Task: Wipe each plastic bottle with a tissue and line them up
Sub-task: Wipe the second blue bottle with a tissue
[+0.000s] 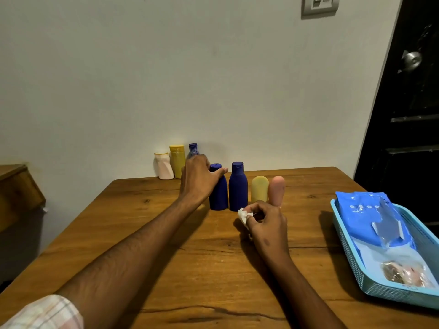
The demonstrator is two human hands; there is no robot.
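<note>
Four bottles stand in a row mid-table: a dark blue bottle, a second dark blue bottle, a pale yellow bottle and a pink bottle. My left hand grips the leftmost blue bottle around its shoulder. In front of the row, my right hand pinches a crumpled white tissue. Against the wall stand a white bottle, a yellow bottle and a blue bottle, the last partly hidden behind my left hand.
A light blue basket sits at the table's right edge with a blue tissue pack inside. A dark door is at the far right, a wooden cabinet at the left. The wooden table spreads toward me.
</note>
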